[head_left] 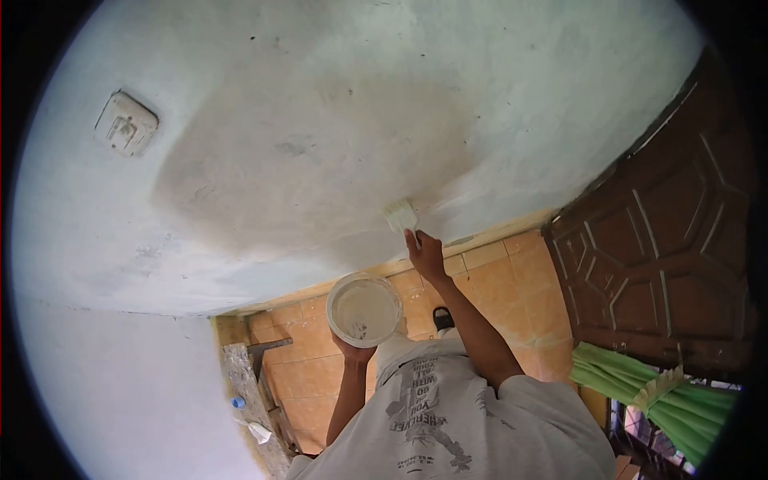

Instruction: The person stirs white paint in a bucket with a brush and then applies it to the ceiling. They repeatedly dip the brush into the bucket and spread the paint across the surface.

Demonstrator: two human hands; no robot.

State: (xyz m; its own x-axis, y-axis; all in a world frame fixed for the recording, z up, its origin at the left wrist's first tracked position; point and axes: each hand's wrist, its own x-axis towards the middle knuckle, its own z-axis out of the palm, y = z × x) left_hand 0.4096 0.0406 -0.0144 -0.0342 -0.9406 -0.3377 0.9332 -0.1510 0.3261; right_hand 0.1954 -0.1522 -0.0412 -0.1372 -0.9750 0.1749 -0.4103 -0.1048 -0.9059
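Note:
My right hand (426,254) is closed around the handle of a paintbrush (402,214), whose pale, wide bristles are against the wall (320,136). A large greyish-beige patch, darker than the pale blue-white around it, spreads over the wall above and left of the brush. My left hand (352,350) supports a round white bucket (330,308) from below and the side, in front of my body. Inside the bucket is a pale, whitish material with a few darker bits near its lower side. The left fingers are mostly hidden under the bucket.
A light switch (127,124) sits on the wall at upper left. Orange tiles (512,296) cover the floor. To the right is a dark brown panelled door (656,232), with a green curtain (664,400) below it. A worn wooden bench (260,408) at lower left bears a blue cap (238,402).

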